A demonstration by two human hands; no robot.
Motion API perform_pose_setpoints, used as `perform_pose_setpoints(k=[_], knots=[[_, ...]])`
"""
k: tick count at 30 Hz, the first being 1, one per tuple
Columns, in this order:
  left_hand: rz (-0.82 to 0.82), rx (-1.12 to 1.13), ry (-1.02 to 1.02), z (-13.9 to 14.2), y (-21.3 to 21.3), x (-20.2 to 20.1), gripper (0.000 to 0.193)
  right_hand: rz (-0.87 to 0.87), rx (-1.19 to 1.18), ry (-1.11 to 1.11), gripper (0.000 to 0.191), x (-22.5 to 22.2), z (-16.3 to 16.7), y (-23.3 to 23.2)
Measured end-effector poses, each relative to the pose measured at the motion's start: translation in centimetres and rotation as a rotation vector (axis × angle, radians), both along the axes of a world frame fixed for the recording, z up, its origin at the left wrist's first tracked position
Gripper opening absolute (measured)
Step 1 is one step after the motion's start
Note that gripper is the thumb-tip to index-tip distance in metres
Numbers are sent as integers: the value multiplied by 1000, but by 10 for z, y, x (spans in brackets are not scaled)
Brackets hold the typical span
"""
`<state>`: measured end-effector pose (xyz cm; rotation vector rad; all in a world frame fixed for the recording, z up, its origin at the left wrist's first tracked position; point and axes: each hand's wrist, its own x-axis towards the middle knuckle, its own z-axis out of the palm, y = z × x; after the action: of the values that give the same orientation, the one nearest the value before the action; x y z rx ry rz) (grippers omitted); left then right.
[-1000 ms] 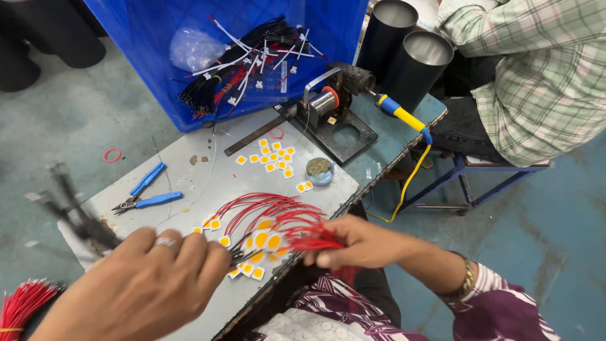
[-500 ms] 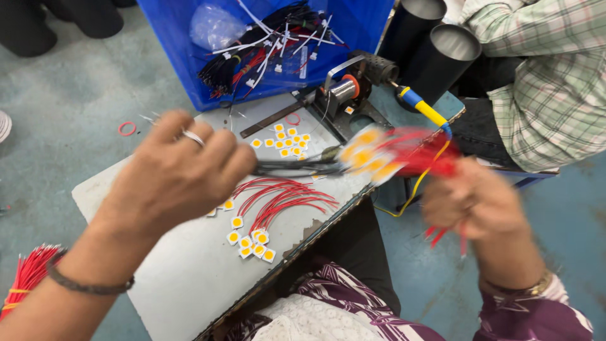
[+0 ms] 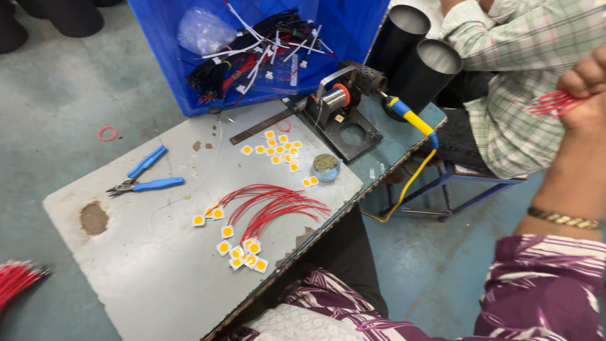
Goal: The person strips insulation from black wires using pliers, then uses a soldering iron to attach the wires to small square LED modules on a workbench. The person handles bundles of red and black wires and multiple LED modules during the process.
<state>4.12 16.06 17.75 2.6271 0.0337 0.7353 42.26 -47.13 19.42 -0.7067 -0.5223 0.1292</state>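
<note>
Right hand (image 3: 584,95) at right edge of frame, raised, fist closed round bunch of red wires (image 3: 552,102). Left hand out of view. More red-wired yellow chips (image 3: 243,249) on grey table (image 3: 145,278), centre frame.

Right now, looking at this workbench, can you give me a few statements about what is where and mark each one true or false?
1. The right hand holds a bunch of red wires, raised off to the side of the table. True.
2. The blue-handled cutters lie inside the blue bin. False: they lie on the table, left of the red-wired yellow chips.
3. The soldering iron has a yellow and blue handle. True.
4. The left hand rests on the loose yellow chips. False: no left hand is in view.
5. The two black tubes lie flat on the table. False: they stand beyond its far corner.
</note>
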Motion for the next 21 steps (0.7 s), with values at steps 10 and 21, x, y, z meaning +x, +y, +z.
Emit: perform_pose_setpoints(k=[10,21], knots=[[72,-177,144,-24,-32,15,48,-331,-175,272,49,-14,-23,23],[-439,-103,-36,10,-101,35,47,-187,-94,356,54,-18,-55,31]])
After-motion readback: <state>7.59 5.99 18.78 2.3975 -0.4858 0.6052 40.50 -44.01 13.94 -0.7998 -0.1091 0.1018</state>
